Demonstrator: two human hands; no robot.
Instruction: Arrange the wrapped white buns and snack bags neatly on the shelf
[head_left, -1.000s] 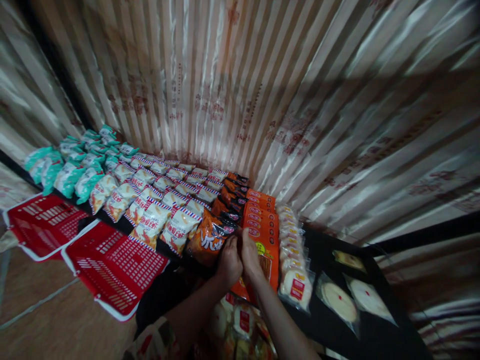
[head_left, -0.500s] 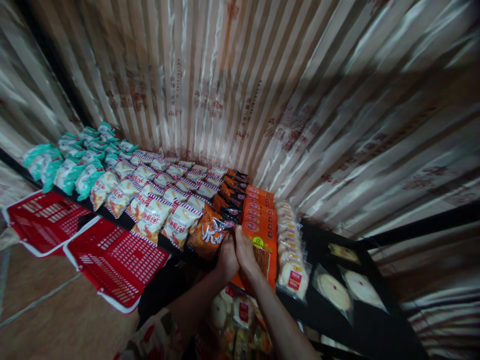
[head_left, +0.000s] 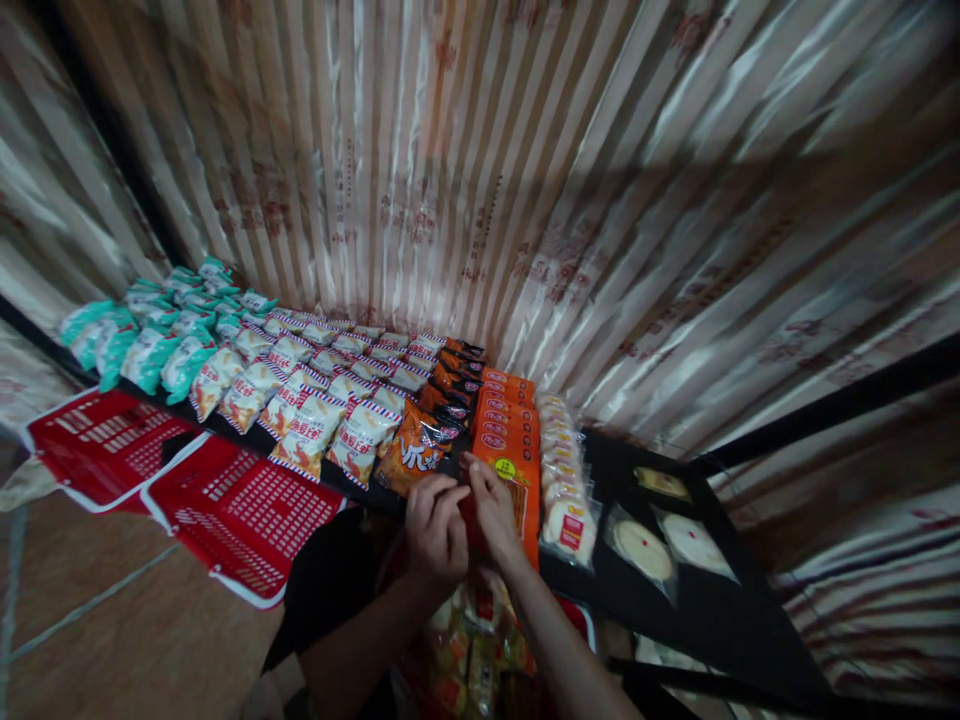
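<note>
My left hand (head_left: 437, 525) is curled with its fingers bent inward, just in front of a brown-orange snack bag (head_left: 414, 450). Close beside it, my right hand (head_left: 493, 512) has its fingers bunched together over the near end of the orange flat packs (head_left: 501, 420). The hands nearly meet; a dark reddish patch shows between them, too dim to name. To the right of the packs runs a row of round white cakes in clear wrappers (head_left: 566, 525). White snack bags (head_left: 360, 440) with striped edges stand in rows at the left.
Teal bags (head_left: 150, 350) fill the far left of the black table (head_left: 720, 620). Wrapped round flat items (head_left: 694, 545) lie at its right. Two red baskets (head_left: 247, 510) are on the floor, and packaged food (head_left: 484, 665) sits below my forearms. A striped curtain (head_left: 420, 180) hangs behind.
My hands have drawn slightly apart and back toward me, the left one turning so its curled fingers show. The view has shifted slightly; the rows of packages look the same.
</note>
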